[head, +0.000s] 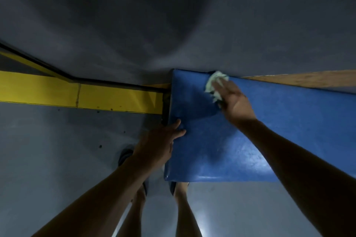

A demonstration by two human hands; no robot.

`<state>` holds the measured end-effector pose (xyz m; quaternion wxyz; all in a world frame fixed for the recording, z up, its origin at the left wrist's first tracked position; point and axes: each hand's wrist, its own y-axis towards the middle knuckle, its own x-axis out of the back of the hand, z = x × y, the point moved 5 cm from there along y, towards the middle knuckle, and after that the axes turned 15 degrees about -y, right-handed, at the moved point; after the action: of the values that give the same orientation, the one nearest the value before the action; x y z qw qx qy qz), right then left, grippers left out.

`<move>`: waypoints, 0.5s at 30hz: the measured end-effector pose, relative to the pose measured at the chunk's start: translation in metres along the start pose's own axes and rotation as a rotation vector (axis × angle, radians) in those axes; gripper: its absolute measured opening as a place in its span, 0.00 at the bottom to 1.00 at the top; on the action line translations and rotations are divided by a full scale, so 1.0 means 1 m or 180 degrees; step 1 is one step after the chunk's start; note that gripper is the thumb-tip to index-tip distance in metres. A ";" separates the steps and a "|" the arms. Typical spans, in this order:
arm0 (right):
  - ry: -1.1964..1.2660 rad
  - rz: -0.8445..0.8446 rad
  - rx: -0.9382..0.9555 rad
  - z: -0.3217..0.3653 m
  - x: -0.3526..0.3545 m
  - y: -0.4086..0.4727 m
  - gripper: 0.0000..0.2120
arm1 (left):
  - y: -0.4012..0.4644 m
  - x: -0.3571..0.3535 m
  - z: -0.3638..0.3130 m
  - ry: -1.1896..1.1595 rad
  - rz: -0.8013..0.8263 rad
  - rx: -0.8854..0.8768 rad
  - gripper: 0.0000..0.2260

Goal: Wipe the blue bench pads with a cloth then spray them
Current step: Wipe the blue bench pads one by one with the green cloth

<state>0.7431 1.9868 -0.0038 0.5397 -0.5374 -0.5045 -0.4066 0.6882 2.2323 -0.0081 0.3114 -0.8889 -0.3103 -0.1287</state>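
- A grey wall (173,15) fills the upper part of the view, dim, with a broad darker shadow across its middle;
- a yellow band (77,92) runs along the wall's foot on the left, edged above by a black strip (115,82);
- a wooden strip (300,79) lies against the wall at right;
- the grey floor (57,150) shows small dark specks, and pale glare near the bottom edge.

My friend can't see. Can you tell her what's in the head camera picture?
A person's right hand presses a pale crumpled cloth on the far corner of a blue bench pad. The left hand rests flat on the pad's left edge.
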 end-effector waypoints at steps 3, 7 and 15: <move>0.0670 0.0037 -0.1703 0.008 -0.008 -0.009 0.30 | -0.001 0.001 0.001 -0.0018 -0.0032 -0.0087 0.22; 0.0914 -0.0109 -0.1757 0.094 -0.008 -0.002 0.29 | 0.001 0.004 0.002 -0.0111 -0.0101 -0.0243 0.22; 0.0019 -0.0091 0.0393 0.052 -0.004 -0.057 0.20 | 0.005 0.004 0.006 -0.0005 -0.0105 -0.0394 0.20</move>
<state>0.6813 2.0330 -0.0027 0.5675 -0.4946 -0.5347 -0.3841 0.6949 2.2348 -0.0132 0.2534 -0.9013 -0.3167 -0.1521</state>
